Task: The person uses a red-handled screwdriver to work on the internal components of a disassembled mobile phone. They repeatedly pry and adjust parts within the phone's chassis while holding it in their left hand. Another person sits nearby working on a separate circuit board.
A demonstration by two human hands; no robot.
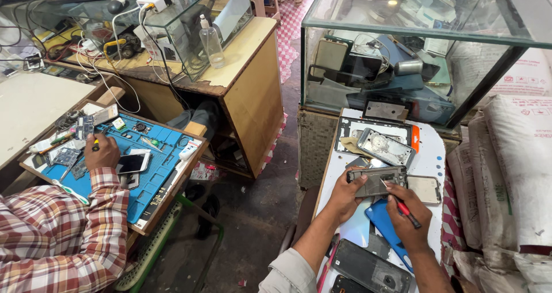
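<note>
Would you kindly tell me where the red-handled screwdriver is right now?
In the head view, lower right: the red-handled screwdriver is in the right hand, its tip on the opened phone that the left hand steadies over the white table.

Your left hand (345, 194) covers the near left corner of the opened phone (376, 181), so you cannot see that corner. Your right hand (407, 218) hides most of the red-handled screwdriver (406, 209); its tip is too small to tell whether it touches the phone. The blue panel (384, 223) lies partly under your right wrist. The dark phone back (371, 270) runs close to the bottom edge. The parts inside the glass case (402, 69) blur behind reflections. The co-worker's sleeve (57, 235) is cut off at left.
</note>
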